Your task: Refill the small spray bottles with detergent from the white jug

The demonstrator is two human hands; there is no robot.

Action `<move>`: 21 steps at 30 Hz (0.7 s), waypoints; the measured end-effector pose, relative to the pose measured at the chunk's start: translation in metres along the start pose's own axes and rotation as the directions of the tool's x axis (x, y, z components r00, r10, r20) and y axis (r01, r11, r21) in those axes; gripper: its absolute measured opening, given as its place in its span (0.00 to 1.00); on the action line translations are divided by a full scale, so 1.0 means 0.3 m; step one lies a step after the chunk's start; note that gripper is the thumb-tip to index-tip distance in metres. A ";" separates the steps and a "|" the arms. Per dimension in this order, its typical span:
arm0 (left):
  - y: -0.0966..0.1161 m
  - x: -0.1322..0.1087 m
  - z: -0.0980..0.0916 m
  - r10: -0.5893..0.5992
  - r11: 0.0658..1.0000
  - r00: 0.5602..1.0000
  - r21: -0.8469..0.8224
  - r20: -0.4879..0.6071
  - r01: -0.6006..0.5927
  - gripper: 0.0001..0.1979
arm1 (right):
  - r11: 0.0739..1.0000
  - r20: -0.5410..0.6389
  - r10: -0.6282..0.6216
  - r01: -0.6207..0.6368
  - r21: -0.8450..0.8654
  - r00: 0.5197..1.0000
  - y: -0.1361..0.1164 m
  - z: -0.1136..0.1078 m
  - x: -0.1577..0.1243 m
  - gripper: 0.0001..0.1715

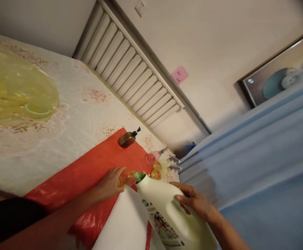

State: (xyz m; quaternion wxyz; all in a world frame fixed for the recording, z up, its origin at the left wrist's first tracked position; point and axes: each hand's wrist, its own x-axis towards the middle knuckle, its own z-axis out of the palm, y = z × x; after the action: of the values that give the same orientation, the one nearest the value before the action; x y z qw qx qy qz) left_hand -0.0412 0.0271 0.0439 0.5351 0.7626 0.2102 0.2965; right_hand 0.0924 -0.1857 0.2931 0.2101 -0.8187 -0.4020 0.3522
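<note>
A: The fingers of the left hand (111,182) are clamped round the small orange bottle (124,178), well below its neck. Why so low, do you think?

B: Probably to leave the opening free. The neck meets the mouth of the big cream jug (164,205), though I can't tell whether they touch or sit just apart.

A: And the right hand (194,201)?

B: Clamped on the jug's grip, over at 4 o'clock if the bottle is the middle of the dial. Some of its fingertips are hidden. That hold likely lets it steady the weight and set the tilt.

A: Is the jug really tilted?

B: It seems so. Its mouth points to 11 o'clock, while the standing bottles' pumps point nearer 2. The small bottle leans their way, so I'd call it roughly upright — sensible for an open neck.

A: Something green shows in the jug's mouth.

B: Yes, but whether anything flows, I can't tell.

A: What stands around them?

B: A dark pump bottle (127,139) at 12 on the red sheet (94,166), a pink bottle (153,157) at 2, yellow bottles (156,174) at 3. The sheet perhaps guards the flowered tablecloth (70,121) from drips; a yellow bag (18,86) lies off at 10, well apart.
</note>
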 end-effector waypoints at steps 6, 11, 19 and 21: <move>0.001 0.002 -0.003 0.010 0.999 1.000 0.037 0.020 -0.011 0.31 | 1.000 0.007 0.012 -0.012 -0.027 1.000 -0.024 -0.003 -0.002 0.37; -0.013 0.001 -0.002 0.018 1.000 0.999 0.011 0.037 -0.018 0.31 | 0.999 0.015 0.021 -0.020 -0.040 1.000 -0.010 -0.018 0.002 0.35; -0.022 0.002 0.005 0.019 1.000 0.999 0.004 0.031 -0.019 0.30 | 0.998 0.031 0.020 -0.018 -0.058 0.999 -0.043 -0.018 0.005 0.36; -0.026 0.003 0.008 0.028 0.999 0.999 0.018 0.025 -0.028 0.30 | 0.998 0.022 0.034 -0.033 -0.054 0.999 -0.051 -0.016 0.007 0.37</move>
State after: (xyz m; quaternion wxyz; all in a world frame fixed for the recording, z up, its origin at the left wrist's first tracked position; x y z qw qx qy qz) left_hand -0.0390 0.0286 0.0362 0.5265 0.7740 0.1956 0.2925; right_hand 0.0891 -0.1755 0.3049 0.1774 -0.8267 -0.3999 0.3538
